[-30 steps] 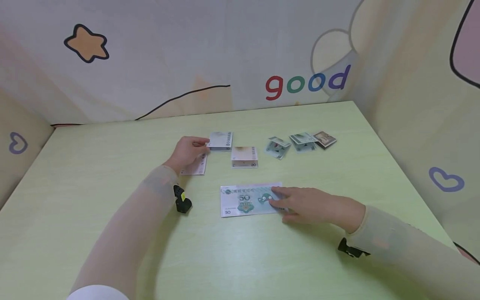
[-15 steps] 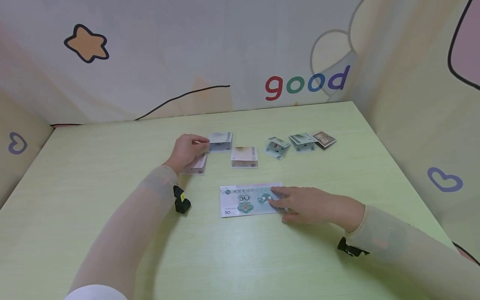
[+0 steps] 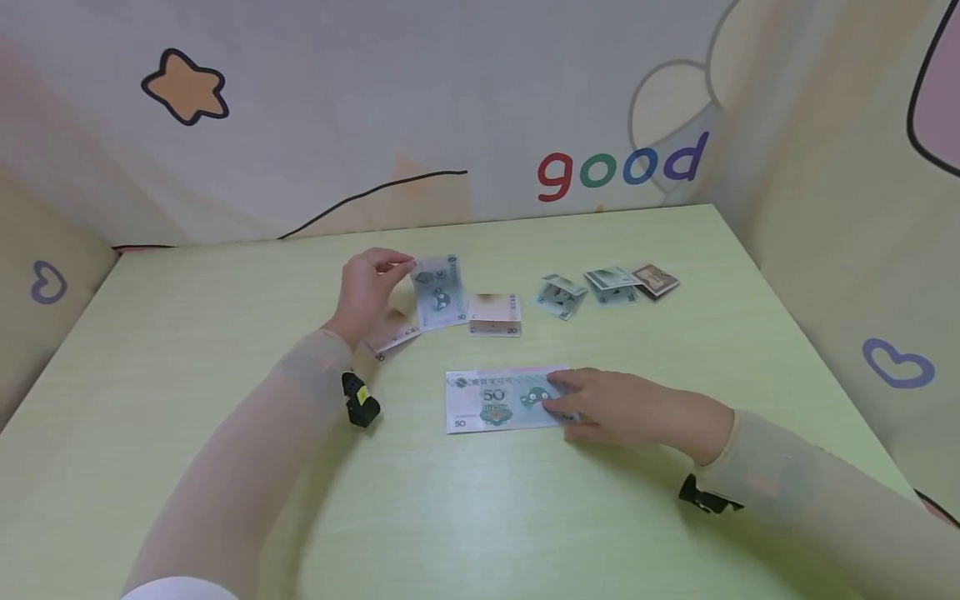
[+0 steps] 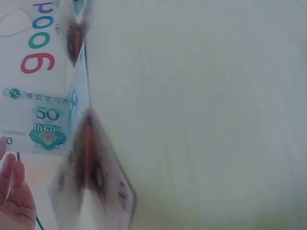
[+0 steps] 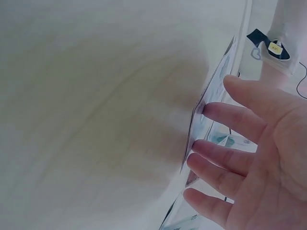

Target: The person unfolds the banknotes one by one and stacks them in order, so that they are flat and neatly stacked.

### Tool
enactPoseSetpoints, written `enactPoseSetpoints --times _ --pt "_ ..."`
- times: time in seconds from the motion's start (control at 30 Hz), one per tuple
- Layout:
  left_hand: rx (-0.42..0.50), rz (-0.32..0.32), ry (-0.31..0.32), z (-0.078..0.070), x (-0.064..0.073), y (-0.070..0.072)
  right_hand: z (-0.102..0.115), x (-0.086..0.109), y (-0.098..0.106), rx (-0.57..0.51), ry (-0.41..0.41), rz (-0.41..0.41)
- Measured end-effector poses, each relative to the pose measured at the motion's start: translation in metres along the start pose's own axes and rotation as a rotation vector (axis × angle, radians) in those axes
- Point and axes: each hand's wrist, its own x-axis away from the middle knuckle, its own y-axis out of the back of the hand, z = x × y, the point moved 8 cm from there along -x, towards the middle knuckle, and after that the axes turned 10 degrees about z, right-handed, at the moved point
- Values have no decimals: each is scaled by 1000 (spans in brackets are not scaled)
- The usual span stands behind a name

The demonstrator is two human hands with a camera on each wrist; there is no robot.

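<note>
From the head view, the left hand (image 3: 367, 287) is raised a little above the table (image 3: 187, 417) at centre-left, thumb and fingertips pinching the top left corner of a green folded banknote (image 3: 438, 292), which hangs open and nearly upright with its lower edge close to the tabletop. Just under that hand lies a pinkish note (image 3: 393, 337), flat on the table. Directly right of the hanging note sits a folded brownish 20 note (image 3: 495, 314). Farther right, towards the far right of the table, a small cluster of folded notes (image 3: 609, 285) lies in a loose row. Nearer, at the centre, a flat 50 note (image 3: 498, 400) lies unfolded, face up. The right hand (image 3: 626, 408) rests on its right end with straight, relaxed fingers pressing it down, gripping nothing. No container shows anywhere; all the notes lie loose on the table.

In the left wrist view, the pinched note (image 4: 76, 115) shows edge-on and blurred, with a reddish folded note (image 4: 93, 177) below it, also blurred. The flat 50 note (image 4: 43, 120) is readable at the left. Part of a palm (image 4: 14, 201) shows at the lower left corner.

In the right wrist view, the right hand (image 5: 254, 153) lies flat with fingers (image 5: 225, 117) spread slightly, their tips on the edge of the 50 note (image 5: 211, 103), which is seen nearly edge-on against the table.
</note>
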Motion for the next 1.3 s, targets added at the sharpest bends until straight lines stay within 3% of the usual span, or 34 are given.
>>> enactPoseSetpoints --times 0.57,0.7,0.9,1.1,1.3 --pt "258 -153 26 -19 26 25 -5 -1 4 -4 -31 -60" --pt "300 -201 21 -23 31 32 -5 -2 12 -5 -61 -98" --pt "378 -255 10 -30 37 35 -10 -1 24 -92 -161 -178" --pt "412 -215 14 -36 46 24 -16 1 36 -196 -251 -285" --pt "407 -166 19 -41 54 11 -17 1 44 -204 -310 -339"
